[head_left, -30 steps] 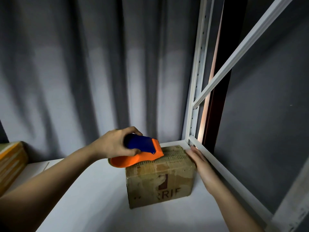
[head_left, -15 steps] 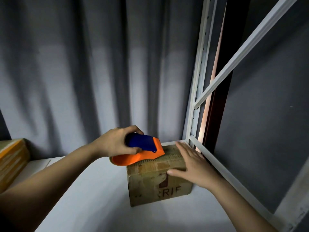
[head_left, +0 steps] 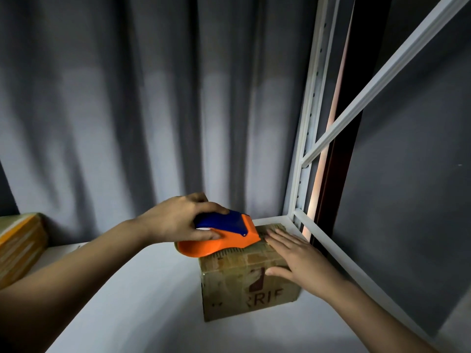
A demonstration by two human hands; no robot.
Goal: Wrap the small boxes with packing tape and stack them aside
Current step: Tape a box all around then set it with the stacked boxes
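A small cardboard box (head_left: pixel 237 294) with dark lettering on its front stands on the white shelf (head_left: pixel 142 296), close to the right corner. My left hand (head_left: pixel 178 220) grips an orange and blue tape dispenser (head_left: pixel 224 236), whose front edge rests on the box's top left. My right hand (head_left: pixel 298 258) lies flat on the top of the box, fingers straight and pointing toward the dispenser, thumb over the front upper edge. The tape itself cannot be made out.
A yellow-edged stack of boxes (head_left: pixel 20 245) sits at the far left of the shelf. A grey curtain (head_left: pixel 153 110) hangs behind. White shelf posts and rails (head_left: pixel 305 154) run along the right, tight against the box.
My right hand moved from the box's right side onto its top and slid toward the dispenser. The left hand and dispenser stayed almost in place.
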